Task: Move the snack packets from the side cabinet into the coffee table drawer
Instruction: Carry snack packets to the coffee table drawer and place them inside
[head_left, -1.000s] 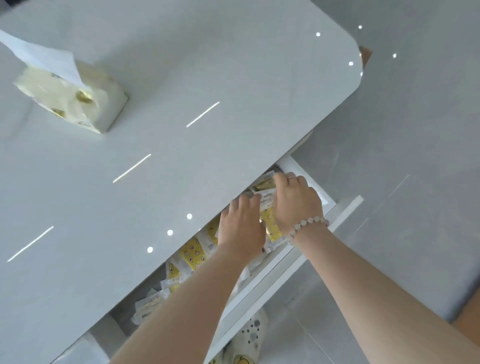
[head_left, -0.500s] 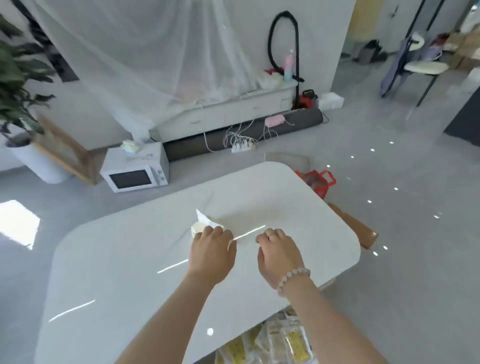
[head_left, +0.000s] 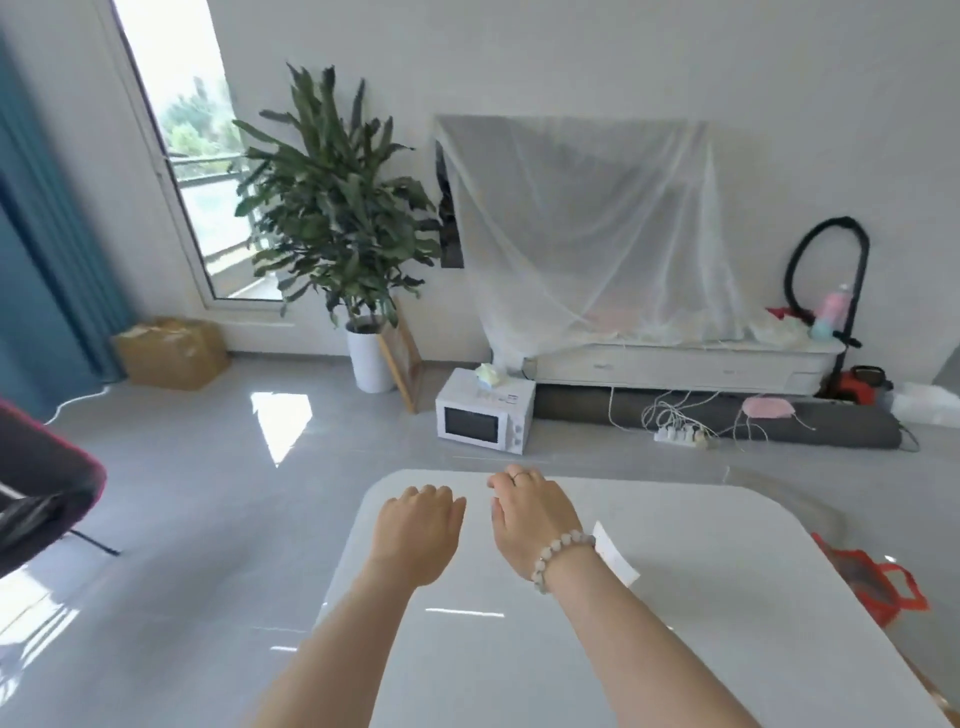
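Note:
My left hand and my right hand hover side by side above the far end of the white coffee table. Both hold nothing, and their fingers curl loosely downward. A bead bracelet sits on the right wrist and a ring on one right finger. A white tissue pokes out from behind the right wrist. No snack packets and no drawer are in view.
A white microwave stands on the floor past the table. A potted plant, a cardboard box and a sheet-covered low cabinet line the wall. A red bag lies right of the table; a dark chair is at left.
My hands have come up out of the drawer with the packets and now hang over the tabletop. The view has swung up and left, so the drawer and packets have dropped out of sight.

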